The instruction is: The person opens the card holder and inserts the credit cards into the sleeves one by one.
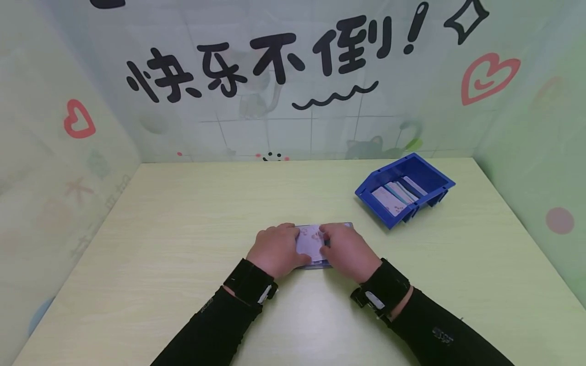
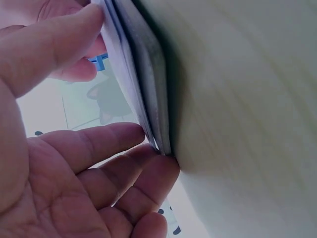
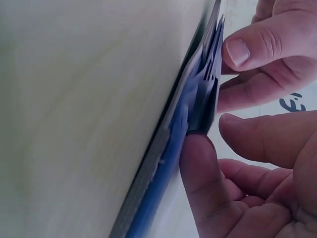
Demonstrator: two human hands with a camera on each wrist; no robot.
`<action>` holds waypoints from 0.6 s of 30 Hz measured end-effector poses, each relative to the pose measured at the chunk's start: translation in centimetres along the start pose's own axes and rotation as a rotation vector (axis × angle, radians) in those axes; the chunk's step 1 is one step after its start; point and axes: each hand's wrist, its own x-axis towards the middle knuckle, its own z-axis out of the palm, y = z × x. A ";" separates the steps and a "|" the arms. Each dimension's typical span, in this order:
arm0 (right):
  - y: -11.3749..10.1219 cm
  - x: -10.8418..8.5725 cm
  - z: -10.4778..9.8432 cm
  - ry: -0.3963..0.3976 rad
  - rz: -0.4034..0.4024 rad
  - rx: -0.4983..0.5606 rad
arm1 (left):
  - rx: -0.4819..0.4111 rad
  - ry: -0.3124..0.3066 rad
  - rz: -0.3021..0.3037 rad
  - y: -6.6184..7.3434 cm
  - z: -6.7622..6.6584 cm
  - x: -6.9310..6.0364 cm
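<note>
A thin stack of cards (image 1: 310, 243), the top one pinkish-white with small prints, lies on a flat grey-edged case (image 2: 154, 89) in the middle of the table. My left hand (image 1: 276, 249) holds the stack's left side, its thumb along the near edge and its fingertips at the far corner. At the right end my right hand (image 1: 349, 250) pinches the card edges between thumb and index finger; the edges are slightly fanned there. Blue material (image 3: 156, 198) shows inside the case in the right wrist view. My palms hide both ends of the stack.
A blue plastic bin (image 1: 423, 170) stands at the back right, holding several more cards and packets. Printed curtains or panels (image 1: 274, 132) with black characters enclose the back and sides of the pale wooden table (image 1: 206, 203).
</note>
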 end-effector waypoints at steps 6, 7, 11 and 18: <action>-0.4 -0.3 0.3 0.007 -0.010 -0.037 | -0.011 0.004 0.006 0.0 0.0 0.0; -0.4 -0.3 0.4 0.007 -0.016 -0.040 | -0.011 0.004 0.007 0.0 0.0 0.0; -0.5 -0.4 0.4 -0.002 -0.037 -0.041 | -0.019 0.001 0.008 0.0 0.0 0.0; -0.5 -0.7 0.5 -0.011 -0.075 -0.036 | -0.017 0.002 0.001 0.0 0.1 0.1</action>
